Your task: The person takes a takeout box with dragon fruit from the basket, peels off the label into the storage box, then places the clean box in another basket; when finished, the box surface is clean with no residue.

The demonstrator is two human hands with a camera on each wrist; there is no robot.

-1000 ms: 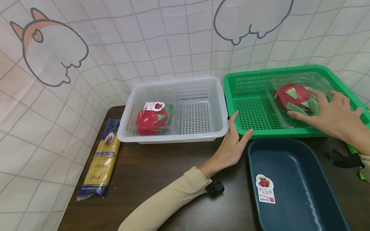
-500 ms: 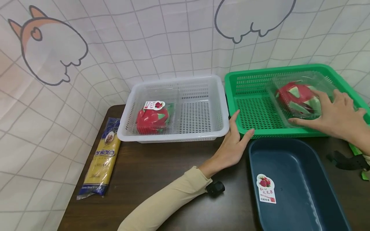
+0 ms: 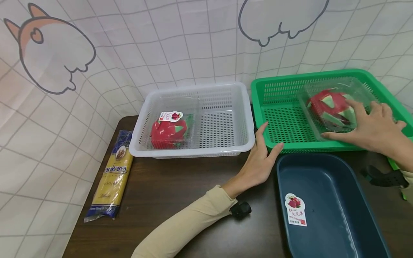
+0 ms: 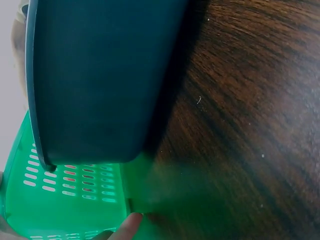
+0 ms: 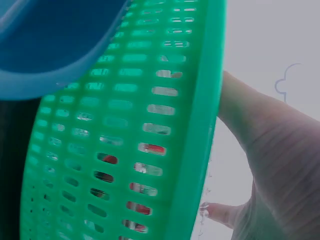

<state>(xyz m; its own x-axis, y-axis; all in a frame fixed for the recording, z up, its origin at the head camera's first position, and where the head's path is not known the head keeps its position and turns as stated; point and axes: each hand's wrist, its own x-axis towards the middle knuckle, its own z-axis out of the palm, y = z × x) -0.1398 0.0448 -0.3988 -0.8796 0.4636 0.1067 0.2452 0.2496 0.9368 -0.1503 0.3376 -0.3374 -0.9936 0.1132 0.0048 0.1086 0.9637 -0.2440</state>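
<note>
A clear plastic box (image 3: pixel 311 118) with a red-and-green dragon fruit (image 3: pixel 330 107) inside lies in the right half of the green basket (image 3: pixel 274 146). My right hand (image 3: pixel 379 130) holds this box from the near right, thumb at its front edge and fingers over its right side. In the right wrist view, the thumb (image 5: pixel 222 212) meets clear plastic behind the basket wall. My left hand (image 3: pixel 256 163) rests at the green basket's front left corner, fingers extended up between it and the white basket (image 3: pixel 193 153). Part of those fingers is hidden.
Another boxed dragon fruit (image 3: pixel 167 134) with a label sits left in the white basket. A dark blue tray (image 3: pixel 326 200) bearing a sticker (image 3: pixel 295 210) stands in front of the green basket. A yellow-and-blue pasta packet (image 3: pixel 111 175) lies at the table's left edge.
The right hand's thumb has drawn closer to the box's front edge, with the fingers still over its right side. The left hand stays at the basket corner. The head view shifts slightly.
</note>
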